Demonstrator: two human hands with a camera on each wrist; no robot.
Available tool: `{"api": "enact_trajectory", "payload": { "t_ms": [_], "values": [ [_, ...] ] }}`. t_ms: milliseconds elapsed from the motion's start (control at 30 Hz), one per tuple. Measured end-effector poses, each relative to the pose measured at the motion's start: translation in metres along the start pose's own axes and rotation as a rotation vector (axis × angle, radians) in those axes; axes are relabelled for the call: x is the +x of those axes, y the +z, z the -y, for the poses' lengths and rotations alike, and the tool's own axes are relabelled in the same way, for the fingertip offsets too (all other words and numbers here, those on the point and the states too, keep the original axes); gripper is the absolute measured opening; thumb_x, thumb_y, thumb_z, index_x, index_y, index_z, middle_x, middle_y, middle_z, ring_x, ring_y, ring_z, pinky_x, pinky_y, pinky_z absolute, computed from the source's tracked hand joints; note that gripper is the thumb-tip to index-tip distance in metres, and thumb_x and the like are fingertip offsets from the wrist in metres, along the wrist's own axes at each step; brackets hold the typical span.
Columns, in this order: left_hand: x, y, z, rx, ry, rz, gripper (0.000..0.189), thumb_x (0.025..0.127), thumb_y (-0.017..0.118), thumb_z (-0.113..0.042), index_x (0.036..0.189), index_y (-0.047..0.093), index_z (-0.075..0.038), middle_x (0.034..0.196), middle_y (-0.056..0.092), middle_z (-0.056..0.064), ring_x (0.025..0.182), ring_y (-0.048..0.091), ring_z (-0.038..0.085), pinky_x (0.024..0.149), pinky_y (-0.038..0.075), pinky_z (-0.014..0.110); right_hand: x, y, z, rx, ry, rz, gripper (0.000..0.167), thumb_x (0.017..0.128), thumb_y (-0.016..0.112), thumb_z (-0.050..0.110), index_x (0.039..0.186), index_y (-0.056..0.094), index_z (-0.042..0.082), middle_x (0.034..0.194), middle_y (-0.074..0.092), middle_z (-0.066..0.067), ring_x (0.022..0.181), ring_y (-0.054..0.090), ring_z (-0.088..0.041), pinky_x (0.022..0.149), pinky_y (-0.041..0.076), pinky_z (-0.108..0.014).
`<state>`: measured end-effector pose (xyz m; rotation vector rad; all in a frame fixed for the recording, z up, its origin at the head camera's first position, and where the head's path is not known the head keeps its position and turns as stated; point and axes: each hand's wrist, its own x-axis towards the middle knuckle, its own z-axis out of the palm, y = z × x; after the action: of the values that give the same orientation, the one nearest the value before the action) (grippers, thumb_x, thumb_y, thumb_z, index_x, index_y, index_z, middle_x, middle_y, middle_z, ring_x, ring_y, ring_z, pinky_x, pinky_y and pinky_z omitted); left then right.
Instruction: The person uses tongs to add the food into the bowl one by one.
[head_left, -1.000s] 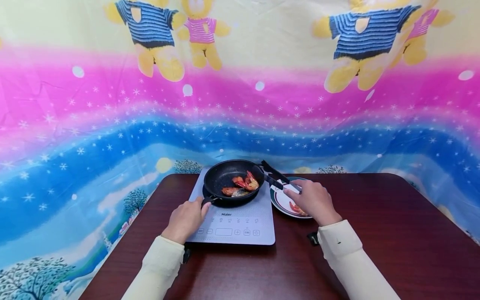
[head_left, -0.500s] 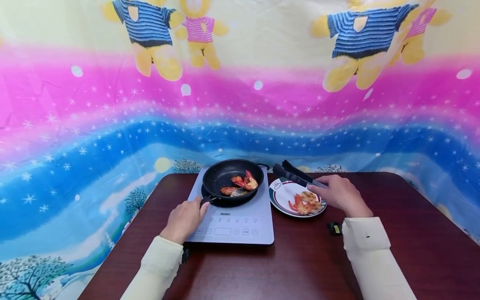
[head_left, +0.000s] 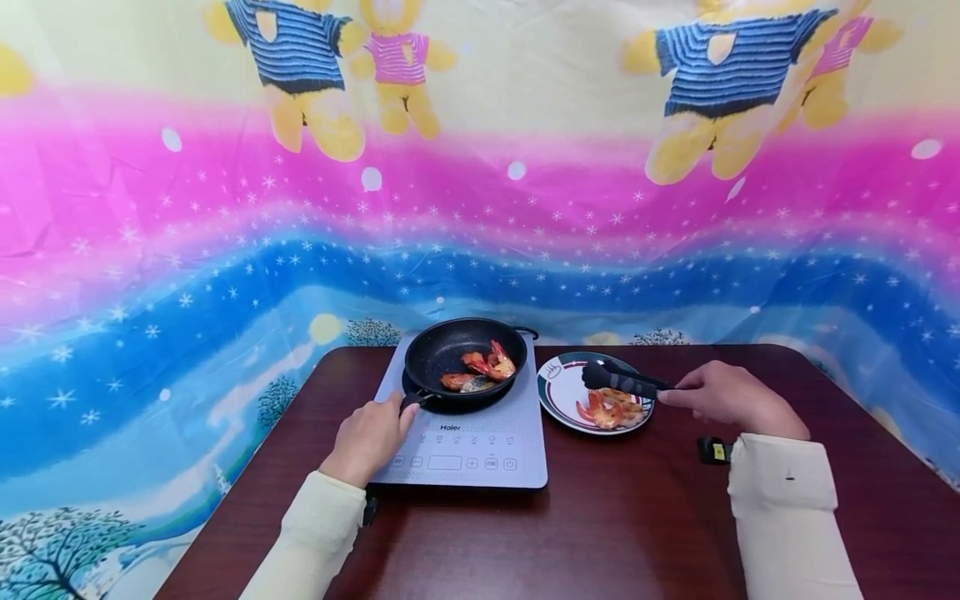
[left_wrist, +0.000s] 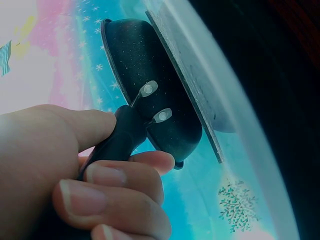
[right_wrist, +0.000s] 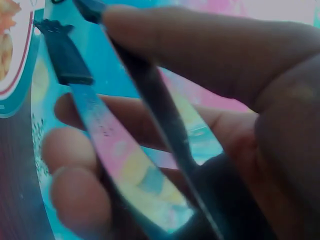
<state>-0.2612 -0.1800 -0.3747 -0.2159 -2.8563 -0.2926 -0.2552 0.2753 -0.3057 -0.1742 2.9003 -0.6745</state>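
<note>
My left hand [head_left: 371, 442] grips the black handle [left_wrist: 122, 132] of a frying pan [head_left: 442, 354], fingers and thumb wrapped round it. Cooked shrimp [head_left: 495, 360] lie in the right and front part of the pan. With my right hand [head_left: 738, 400] I hold a pair of black-tipped tongs [head_left: 626, 382], their head above a round plate [head_left: 562, 398]. In the right wrist view the two metal arms [right_wrist: 125, 160] of the tongs stand apart between thumb and fingers. Several shrimp [head_left: 600, 412] rest on the plate, partly behind the tongs; whether the tips touch them I cannot tell.
A white Haier induction cooker [head_left: 465, 450] is under the pan, its touch buttons facing me. Both it and the plate stand on a dark red-brown table [head_left: 600, 517]. A patterned cloth backdrop [head_left: 480, 225] hangs along the table's far edge.
My right hand has drawn back to the right with the tongs, from beside the pan's rim to over the plate, uncovering the plate's shrimp. My left hand and the pan stay put.
</note>
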Motion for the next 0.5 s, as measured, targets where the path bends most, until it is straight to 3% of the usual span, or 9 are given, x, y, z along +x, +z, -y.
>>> {"api": "enact_trajectory", "payload": {
  "t_ms": [167, 400, 500],
  "values": [
    [-0.0007, -0.0013, 0.0002, -0.002, 0.007, -0.006, 0.032, 0.099, 0.054, -0.034, 0.104, 0.06, -0.003, 0.066, 0.056, 0.012, 0.057, 0.057, 0.025, 0.053, 0.046, 0.043, -0.0041, -0.0015, -0.0041, 0.059, 0.039, 0.05, 0.044, 0.085, 0.069, 0.045, 0.105, 0.072, 0.006, 0.057, 0.049, -0.001, 0.049, 0.042, -0.015, 0.052, 0.041, -0.036],
    [-0.0003, -0.0007, 0.0005, -0.008, 0.004, -0.001, 0.032, 0.099, 0.054, -0.034, 0.103, 0.06, -0.003, 0.065, 0.055, 0.011, 0.056, 0.056, 0.023, 0.052, 0.045, 0.042, -0.0022, 0.0047, -0.0023, 0.022, 0.031, 0.041, 0.033, 0.081, 0.075, 0.038, 0.097, 0.074, 0.009, 0.065, 0.056, -0.004, 0.053, 0.044, -0.015, 0.052, 0.041, -0.035],
    [0.0001, -0.0005, 0.0006, -0.01, 0.004, -0.002, 0.031, 0.099, 0.054, -0.034, 0.101, 0.06, -0.004, 0.063, 0.054, 0.01, 0.055, 0.055, 0.023, 0.051, 0.044, 0.042, 0.0003, 0.0061, 0.0024, -0.008, 0.016, 0.026, 0.035, 0.08, 0.077, 0.038, 0.099, 0.074, 0.008, 0.078, 0.063, -0.006, 0.062, 0.049, -0.017, 0.055, 0.043, -0.036]
  ]
}}
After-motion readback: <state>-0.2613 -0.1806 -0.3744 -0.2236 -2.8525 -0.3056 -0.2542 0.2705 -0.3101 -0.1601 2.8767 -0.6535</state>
